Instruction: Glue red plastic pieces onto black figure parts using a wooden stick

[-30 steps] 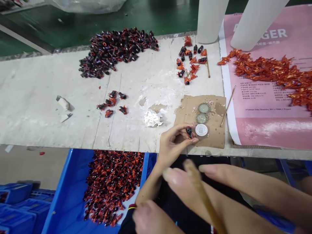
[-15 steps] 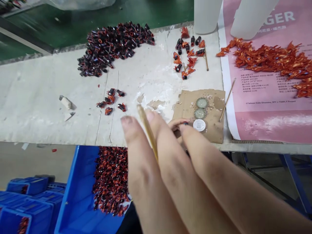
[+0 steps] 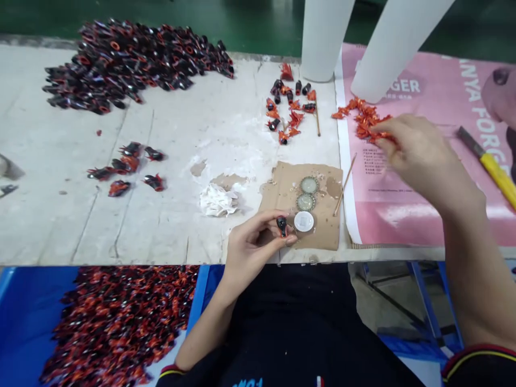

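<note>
My left hand (image 3: 252,242) pinches a small glossy black-and-red plastic piece (image 3: 281,226) between thumb and fingers, above the front edge of a cardboard sheet (image 3: 328,236). Beside those fingertips sits a small white round cap (image 3: 303,221). Two crimped bottle caps holding something pale, one cap (image 3: 309,185) behind the other cap (image 3: 306,202), lie on the cardboard. Over on the pink printed sheet, my right hand (image 3: 415,153) has its fingertips closed at a pile of orange plastic pieces (image 3: 363,118). Orange shows between finger and thumb. No stick is visible in that hand.
A large heap of black-and-red pieces (image 3: 133,64) lies at the back left, with several assembled pieces (image 3: 129,164) nearer. Mixed parts (image 3: 290,105) and thin sticks lie behind the cardboard. Crumpled white tissue (image 3: 218,200), a yellow-handled knife (image 3: 492,166), white cylinders (image 3: 326,37) and a blue bin (image 3: 24,322) surround the work.
My right hand has moved from close before the camera, where a thin stick was between its fingers, to the orange pile. The view has shifted, revealing my left hand and the tissue.
</note>
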A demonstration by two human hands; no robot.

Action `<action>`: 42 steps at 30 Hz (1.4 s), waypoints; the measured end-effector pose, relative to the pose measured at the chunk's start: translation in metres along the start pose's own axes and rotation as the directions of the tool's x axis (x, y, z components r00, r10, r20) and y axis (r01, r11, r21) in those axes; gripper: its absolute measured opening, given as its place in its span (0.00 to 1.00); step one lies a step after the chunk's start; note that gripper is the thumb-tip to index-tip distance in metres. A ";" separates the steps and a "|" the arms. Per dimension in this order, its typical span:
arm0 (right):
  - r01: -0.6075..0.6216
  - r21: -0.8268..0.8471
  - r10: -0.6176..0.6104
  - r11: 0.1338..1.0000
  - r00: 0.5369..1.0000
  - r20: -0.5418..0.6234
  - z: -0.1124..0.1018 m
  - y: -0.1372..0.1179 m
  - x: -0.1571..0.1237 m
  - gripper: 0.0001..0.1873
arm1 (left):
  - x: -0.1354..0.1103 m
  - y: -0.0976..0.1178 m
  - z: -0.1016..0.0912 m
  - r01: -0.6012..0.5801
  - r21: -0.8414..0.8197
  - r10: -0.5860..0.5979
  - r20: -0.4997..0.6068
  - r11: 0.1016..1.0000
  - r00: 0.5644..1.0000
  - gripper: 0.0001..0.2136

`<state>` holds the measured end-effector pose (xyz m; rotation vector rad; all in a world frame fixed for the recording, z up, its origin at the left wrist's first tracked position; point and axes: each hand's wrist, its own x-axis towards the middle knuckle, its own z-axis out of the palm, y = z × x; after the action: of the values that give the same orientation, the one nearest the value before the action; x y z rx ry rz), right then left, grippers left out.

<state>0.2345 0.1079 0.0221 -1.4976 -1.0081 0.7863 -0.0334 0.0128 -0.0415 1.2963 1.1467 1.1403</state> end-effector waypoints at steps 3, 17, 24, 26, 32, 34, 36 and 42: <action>0.159 -0.347 -0.079 0.924 0.969 0.232 -0.031 0.004 0.040 0.14 | 0.003 0.002 -0.001 0.007 -0.069 -0.005 0.017 0.998 1.000 0.12; 0.635 -0.765 -0.454 0.112 0.717 0.529 -0.045 0.053 0.030 0.13 | 0.004 0.007 -0.002 0.065 -0.152 -0.057 0.053 0.986 0.997 0.12; 0.601 -0.794 -0.429 0.091 0.743 0.514 -0.033 0.058 0.010 0.12 | 0.004 0.004 -0.001 0.040 -0.162 -0.031 0.055 0.986 0.998 0.13; 0.580 -0.801 -0.424 0.148 0.769 0.479 -0.031 0.060 0.007 0.11 | 0.003 0.004 -0.001 0.023 -0.160 -0.013 0.061 0.987 0.998 0.13; 0.520 -0.694 -0.497 0.498 0.827 0.263 -0.024 0.043 -0.034 0.07 | 0.001 0.010 0.001 -0.101 -0.072 0.104 0.030 0.992 0.994 0.13; 0.501 -0.671 -0.481 0.547 0.844 0.238 -0.022 0.041 -0.052 0.07 | 0.002 0.013 0.002 -0.144 -0.007 0.145 0.017 0.989 0.989 0.13; 0.500 -0.692 -0.458 0.520 0.847 0.269 -0.024 0.044 -0.063 0.06 | 0.002 0.015 0.003 -0.169 0.047 0.169 0.018 0.984 0.986 0.14; 0.566 -0.808 -0.402 0.164 0.786 0.469 -0.031 0.058 -0.061 0.10 | 0.002 0.012 0.005 -0.158 0.085 0.153 0.057 0.984 0.987 0.14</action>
<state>0.2463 0.0378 -0.0331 -1.8285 -2.1781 -0.3395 -0.0283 0.0137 -0.0300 1.4969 1.0846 1.1738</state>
